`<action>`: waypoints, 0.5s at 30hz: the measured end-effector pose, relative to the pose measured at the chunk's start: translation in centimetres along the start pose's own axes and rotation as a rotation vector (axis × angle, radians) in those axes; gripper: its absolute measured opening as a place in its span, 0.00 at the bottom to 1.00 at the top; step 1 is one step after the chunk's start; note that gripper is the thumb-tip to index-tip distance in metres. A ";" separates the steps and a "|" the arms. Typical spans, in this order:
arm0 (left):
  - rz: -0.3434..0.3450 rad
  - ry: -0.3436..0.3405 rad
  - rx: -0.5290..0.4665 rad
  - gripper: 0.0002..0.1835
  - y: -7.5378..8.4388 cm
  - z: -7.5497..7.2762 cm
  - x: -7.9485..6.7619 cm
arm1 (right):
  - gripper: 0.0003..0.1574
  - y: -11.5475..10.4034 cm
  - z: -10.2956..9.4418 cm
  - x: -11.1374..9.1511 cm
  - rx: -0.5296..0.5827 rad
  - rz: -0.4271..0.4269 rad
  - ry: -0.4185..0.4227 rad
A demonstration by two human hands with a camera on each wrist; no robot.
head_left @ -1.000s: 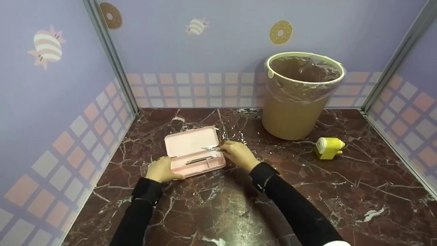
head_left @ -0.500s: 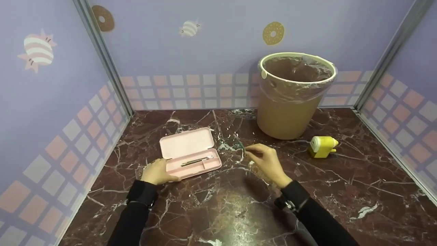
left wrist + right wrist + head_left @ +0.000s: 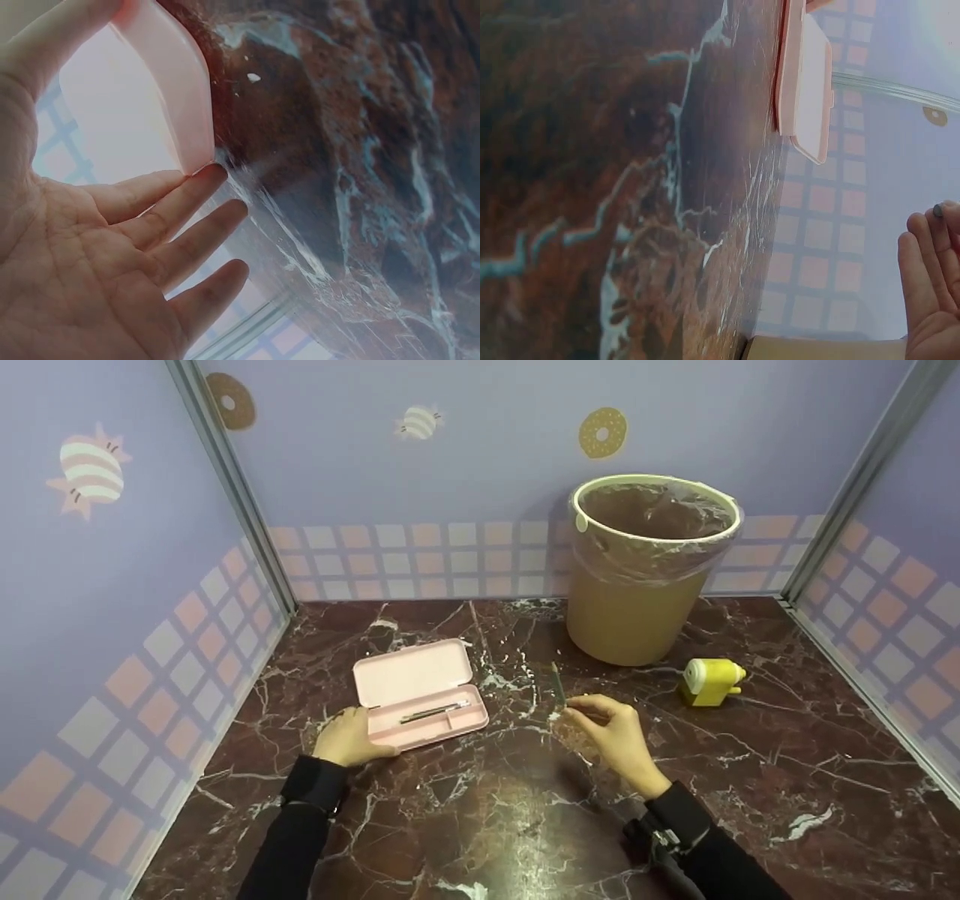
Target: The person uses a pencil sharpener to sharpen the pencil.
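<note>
An open pink pencil case [image 3: 412, 679] lies on the marbled table, its lid tipped back. Dark pencils [image 3: 435, 712] with pale ends lie in its long compartment. My left hand [image 3: 347, 739] holds the case at its left end; in the left wrist view the thumb and a fingertip meet opposite edges, while the other fingers stretch out straight. To the right of the case, my right hand [image 3: 611, 735] pinches a green pencil [image 3: 559, 688] between thumb and fingertips. Its pointed, wood-coloured end slants up and away from the hand.
A tan bin [image 3: 630, 607] with a clear liner stands at the back right. In front of it sits a small yellow and white device [image 3: 711, 682] with a cone-shaped knob. White scraps [image 3: 523, 671] are scattered behind the case. Patterned walls enclose the table's back and sides.
My right hand has drawn the pencil away from over the case to the right, turning its point from leftward to upward. The left hand stays at the case's left end.
</note>
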State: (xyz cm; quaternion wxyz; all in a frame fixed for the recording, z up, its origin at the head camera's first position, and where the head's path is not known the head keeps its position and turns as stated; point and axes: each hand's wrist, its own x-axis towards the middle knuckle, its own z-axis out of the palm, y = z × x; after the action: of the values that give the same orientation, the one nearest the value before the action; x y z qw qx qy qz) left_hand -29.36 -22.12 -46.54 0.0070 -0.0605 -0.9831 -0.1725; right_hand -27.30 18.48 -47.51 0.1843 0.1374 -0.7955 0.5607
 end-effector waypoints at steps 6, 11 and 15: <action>0.024 0.044 0.053 0.48 0.6 -0.3 -0.6 | 0.09 -0.3 -0.3 -0.3 -0.018 0.002 0.010; 0.070 0.114 0.061 0.49 3.1 -0.8 -0.8 | 0.08 -0.5 -0.3 -0.3 0.019 0.019 0.014; 0.181 0.183 -0.044 0.43 6.3 -0.5 -0.4 | 0.08 -0.8 -0.2 -0.3 0.042 0.031 0.005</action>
State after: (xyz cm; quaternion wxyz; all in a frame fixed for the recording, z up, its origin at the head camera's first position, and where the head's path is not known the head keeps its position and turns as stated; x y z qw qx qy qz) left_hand -28.23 -16.44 -43.89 0.1108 -0.1330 -0.9649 -0.1973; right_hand -26.61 18.43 -46.92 0.1749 0.1275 -0.7852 0.5802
